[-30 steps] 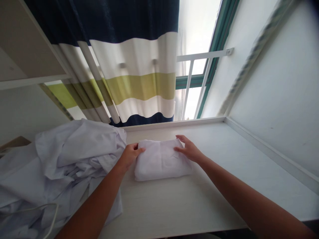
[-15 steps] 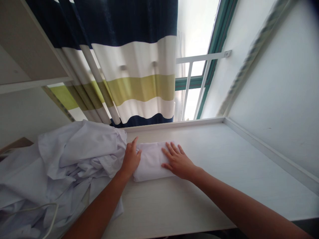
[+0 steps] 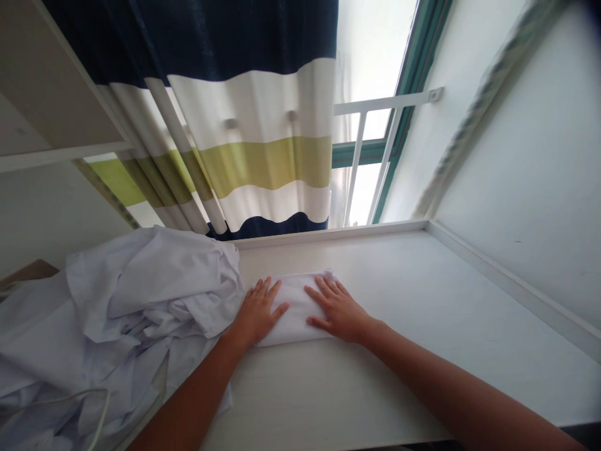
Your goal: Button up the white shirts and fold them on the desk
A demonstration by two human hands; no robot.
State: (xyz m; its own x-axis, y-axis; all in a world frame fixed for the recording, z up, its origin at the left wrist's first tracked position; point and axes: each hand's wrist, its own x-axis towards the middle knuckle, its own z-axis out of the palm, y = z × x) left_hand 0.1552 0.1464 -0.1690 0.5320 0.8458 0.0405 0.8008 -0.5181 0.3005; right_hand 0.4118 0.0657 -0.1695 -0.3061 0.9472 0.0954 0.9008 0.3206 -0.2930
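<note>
A small folded white cloth (image 3: 295,300) lies on the white table (image 3: 422,326), near its back edge. My left hand (image 3: 256,313) rests flat on the cloth's left part, fingers spread. My right hand (image 3: 335,307) lies flat on its right part, fingers stretched out. Both palms press down on the fabric, and neither hand grips anything.
A heap of crumpled white fabric (image 3: 117,313) covers the table's left side, with a white hanger wire (image 3: 94,401) on it. A striped curtain (image 3: 253,144) hangs behind, beside a window with a white rail (image 3: 385,103). A white wall (image 3: 526,163) borders the right.
The cloth went from a wider bundle to a narrower, flatter fold. My left hand moved from its left edge onto its top, and my right hand slid left and lay flat.
</note>
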